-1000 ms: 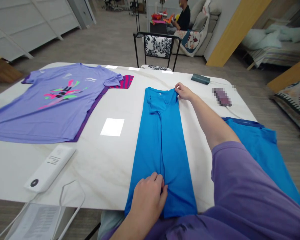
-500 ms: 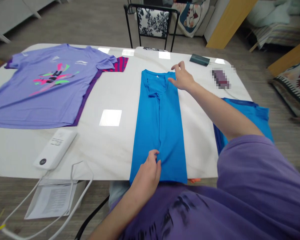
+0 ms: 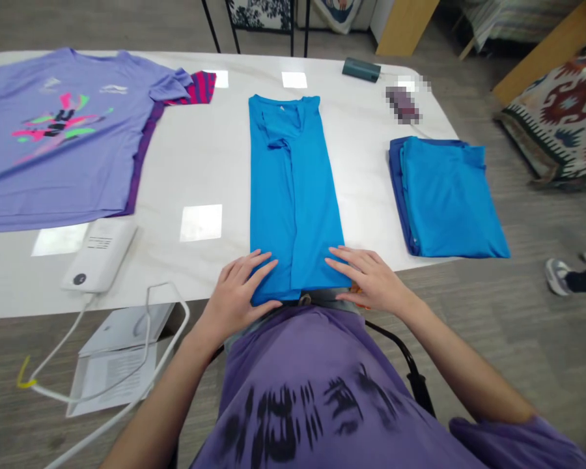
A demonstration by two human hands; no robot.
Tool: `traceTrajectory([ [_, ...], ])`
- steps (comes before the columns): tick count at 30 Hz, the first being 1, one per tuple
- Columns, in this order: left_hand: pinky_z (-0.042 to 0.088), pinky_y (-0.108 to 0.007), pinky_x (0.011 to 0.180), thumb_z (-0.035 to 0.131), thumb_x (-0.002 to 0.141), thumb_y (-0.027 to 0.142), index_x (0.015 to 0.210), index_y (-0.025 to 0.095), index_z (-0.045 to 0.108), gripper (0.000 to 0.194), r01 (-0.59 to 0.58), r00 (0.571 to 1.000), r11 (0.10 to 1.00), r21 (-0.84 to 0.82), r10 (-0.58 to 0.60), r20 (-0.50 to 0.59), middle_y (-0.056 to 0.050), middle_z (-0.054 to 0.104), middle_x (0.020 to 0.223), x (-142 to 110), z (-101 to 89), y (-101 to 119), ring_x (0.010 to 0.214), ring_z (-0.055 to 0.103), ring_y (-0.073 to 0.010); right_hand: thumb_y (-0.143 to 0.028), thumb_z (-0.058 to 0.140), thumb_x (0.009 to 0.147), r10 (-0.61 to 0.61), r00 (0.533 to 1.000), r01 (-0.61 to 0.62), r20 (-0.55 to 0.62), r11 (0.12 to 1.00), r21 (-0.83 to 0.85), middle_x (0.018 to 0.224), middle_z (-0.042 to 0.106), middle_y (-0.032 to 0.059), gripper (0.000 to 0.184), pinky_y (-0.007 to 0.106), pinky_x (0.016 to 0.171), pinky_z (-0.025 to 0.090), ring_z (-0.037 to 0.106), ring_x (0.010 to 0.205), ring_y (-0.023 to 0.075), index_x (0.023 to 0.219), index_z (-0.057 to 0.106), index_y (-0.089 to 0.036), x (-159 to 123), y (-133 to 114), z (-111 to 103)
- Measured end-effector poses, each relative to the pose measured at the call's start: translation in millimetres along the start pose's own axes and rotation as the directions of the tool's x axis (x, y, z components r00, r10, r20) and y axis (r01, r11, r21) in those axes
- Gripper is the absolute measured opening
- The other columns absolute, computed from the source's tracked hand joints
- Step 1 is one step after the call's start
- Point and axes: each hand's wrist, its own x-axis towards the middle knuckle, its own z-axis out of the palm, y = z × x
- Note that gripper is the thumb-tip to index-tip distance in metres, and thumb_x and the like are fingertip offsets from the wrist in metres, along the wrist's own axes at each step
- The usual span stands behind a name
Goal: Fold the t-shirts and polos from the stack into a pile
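Note:
A bright blue T-shirt (image 3: 293, 202) lies lengthwise on the white table (image 3: 166, 163), its sides folded in to meet along the middle. The neckline points to the far side, and its lower end reaches the near table edge. At the lower left corner, the fingers of my left hand (image 3: 239, 290) rest spread on the cloth, thumb apart. My right hand (image 3: 371, 280) touches the lower right corner, fingers also stretched and apart. Whether either thumb is under the fabric I cannot tell.
To the left lies a spread lavender T-shirt (image 3: 97, 163) over a darker garment. Folded blue clothes (image 3: 452, 202) sit at right. A white device (image 3: 100, 254) with a cable is near the front left. A dark green case (image 3: 361, 70) and a blurred-out object (image 3: 403, 105) are far right.
My right hand has come from the collar down to the lower right corner. My left hand has shifted from the centre fold to the lower left corner. The view has tilted downward.

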Motion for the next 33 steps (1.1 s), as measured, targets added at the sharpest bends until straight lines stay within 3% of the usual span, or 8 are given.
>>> traceTrajectory([
  [4,0.034,-0.059,0.142,0.068,0.112,0.041,0.175,0.033,0.053,0.066,-0.129,0.990,0.989,0.072,0.125,0.062,-0.010,0.053,0.180,-20.8,13.7,-14.8,0.173,0.042,-0.0360,-0.024,0.074,0.106,0.017,0.999,-0.020,-0.046,0.998,-0.062,0.182,0.048,0.0033,0.082,0.056,0.132,0.043,0.050,0.167,0.0317,0.180,0.042,-0.042,-8.7,0.2,17.2],
  [8,0.038,-0.054,0.141,0.053,0.115,0.021,0.173,0.039,0.056,0.061,-0.120,0.993,0.988,0.092,0.120,0.009,-0.003,0.055,0.178,-24.9,23.2,-13.2,0.172,0.044,-0.0291,-0.019,0.069,0.107,0.061,0.992,-0.068,-0.109,0.995,-0.066,0.178,0.054,0.0033,0.071,0.055,0.124,0.046,0.054,0.164,0.0325,0.173,0.054,-0.041,-13.7,0.3,28.1],
  [12,0.036,-0.054,0.142,0.049,0.115,0.017,0.177,0.036,0.051,0.065,-0.128,0.992,0.989,0.079,0.129,-0.006,-0.005,0.055,0.178,-26.4,27.1,-14.6,0.172,0.044,-0.0278,-0.025,0.066,0.111,0.069,0.985,-0.080,-0.157,0.995,-0.064,0.176,0.056,0.0052,0.058,0.055,0.121,0.046,0.055,0.163,0.0331,0.167,0.062,-0.037,-15.9,-4.4,34.6],
  [21,0.043,-0.052,0.141,0.051,0.117,0.015,0.162,0.035,0.068,0.052,-0.214,0.970,0.976,0.031,0.217,-0.109,-0.006,0.068,0.166,-48.2,29.7,-14.6,0.162,0.058,-0.0250,-0.012,0.064,0.105,0.024,0.986,-0.028,-0.162,0.999,-0.019,0.170,0.063,0.0005,0.070,0.057,0.123,0.050,0.061,0.158,0.0311,0.167,0.062,-0.044,-35.2,-17.9,25.3],
  [26,0.062,-0.046,0.115,0.058,0.110,0.015,0.135,0.032,0.079,0.036,-0.255,0.959,0.955,-0.150,0.230,-0.168,-0.005,0.087,0.132,-59.6,6.8,22.1,0.129,0.082,-0.0248,-0.018,0.065,0.108,-0.018,0.993,0.036,-0.113,0.986,0.162,0.151,0.077,0.0002,0.069,0.056,0.119,0.058,0.077,0.134,0.0283,0.170,0.058,-0.047,-57.7,-36.7,-7.0],
  [30,0.065,-0.042,0.086,0.056,0.112,0.025,0.117,0.031,0.076,0.021,-0.178,0.964,0.864,-0.471,0.057,-0.260,-0.005,0.087,0.101,-53.5,-31.4,57.1,0.091,0.082,-0.0236,-0.027,0.060,0.114,-0.023,0.991,0.071,-0.133,0.927,0.368,0.132,0.084,-0.0001,0.057,0.049,0.099,0.069,0.082,0.113,0.0260,0.165,0.061,-0.052,-62.0,-43.0,-55.0],
  [33,0.063,-0.039,0.075,0.057,0.115,0.041,0.115,0.033,0.078,0.022,-0.108,0.938,0.824,-0.556,-0.100,-0.330,-0.005,0.083,0.093,-27.2,-59.0,62.2,0.081,0.077,-0.0236,-0.033,0.061,0.114,0.039,0.987,0.034,-0.159,0.901,0.431,0.126,0.085,0.0008,0.050,0.045,0.086,0.071,0.084,0.107,0.0267,0.160,0.065,-0.053,-41.4,-32.2,-96.1],
])
